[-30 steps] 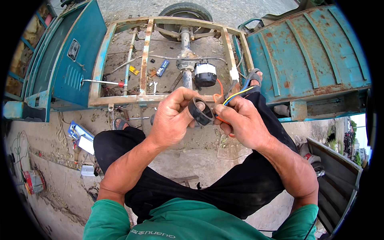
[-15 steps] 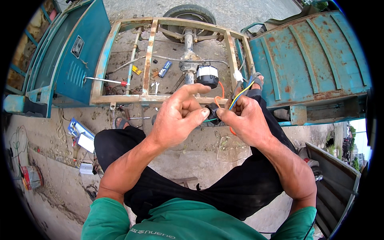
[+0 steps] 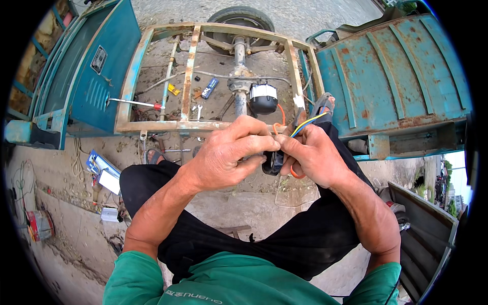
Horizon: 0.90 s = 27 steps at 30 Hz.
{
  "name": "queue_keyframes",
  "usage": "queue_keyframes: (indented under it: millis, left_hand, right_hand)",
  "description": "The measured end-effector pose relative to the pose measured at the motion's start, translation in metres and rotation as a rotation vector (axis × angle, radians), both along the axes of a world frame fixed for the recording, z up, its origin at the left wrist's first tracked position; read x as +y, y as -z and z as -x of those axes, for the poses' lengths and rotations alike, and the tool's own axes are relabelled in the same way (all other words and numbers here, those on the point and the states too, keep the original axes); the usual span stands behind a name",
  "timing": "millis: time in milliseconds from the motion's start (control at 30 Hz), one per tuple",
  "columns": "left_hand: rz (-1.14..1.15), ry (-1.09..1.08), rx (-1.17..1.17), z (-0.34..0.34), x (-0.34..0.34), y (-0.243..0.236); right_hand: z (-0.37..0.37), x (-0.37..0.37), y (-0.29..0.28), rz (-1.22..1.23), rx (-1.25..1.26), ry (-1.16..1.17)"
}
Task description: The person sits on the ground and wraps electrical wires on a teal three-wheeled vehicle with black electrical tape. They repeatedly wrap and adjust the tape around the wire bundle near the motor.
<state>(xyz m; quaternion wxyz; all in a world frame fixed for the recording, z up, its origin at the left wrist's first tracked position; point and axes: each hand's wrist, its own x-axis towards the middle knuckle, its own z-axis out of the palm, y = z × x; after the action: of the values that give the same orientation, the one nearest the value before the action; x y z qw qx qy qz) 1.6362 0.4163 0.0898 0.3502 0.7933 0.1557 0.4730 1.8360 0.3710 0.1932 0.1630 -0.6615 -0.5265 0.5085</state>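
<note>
"So, what's the room like, taking the biggest things first?"

"Dusty ground (image 3: 229, 203) underneath, with no bench. From the hands, a rusted teal panel (image 3: 391, 76) stands at two o'clock and a louvred teal panel (image 3: 96, 71) at ten. Between them lies a rusty steel frame (image 3: 190, 71), at eleven."

"And inside or past the frame?"

"A wheel (image 3: 243, 19) at its far edge, towards twelve; nearer, also at twelve, a black-and-silver motor (image 3: 263, 99)."

"Now the hands?"

"The left hand (image 3: 229, 155) has its fingers curled close together, tips by the right thumb; I can't tell what they pinch. The right hand (image 3: 315, 152) has thumb and forefinger pinching yellow and blue wires (image 3: 306, 123), which run out towards two o'clock."

"Where's the black tape roll (image 3: 273, 163)?"

"Between the hands, close under both sets of fingers: five o'clock from the left fingertips, eight from the right hand's middle. Neither hand is clearly nearer. Its visible outline stretches twelve to six, but fingers cover the top."

"Anything thinner?"

"An orange wire (image 3: 283, 115), leading from the motor down towards the fingers."
</note>
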Motion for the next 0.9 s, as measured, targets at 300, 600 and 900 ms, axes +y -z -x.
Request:
queue_keyframes:
  millis: [300,600,900]
  left_hand:
    - [-0.114,-0.018,0.019,-0.001,-0.007,0.008]
    - [0.785,0.126,-0.433,-0.015,-0.023,0.010]
    - [1.067,0.140,-0.317,0.002,-0.010,0.002]
  right_hand:
    - [-0.002,-0.002,0.000,0.112,0.124,0.075]
    - [0.002,-0.006,0.005,-0.019,0.152,0.129]
    - [0.008,-0.011,0.003,-0.090,0.168,0.082]
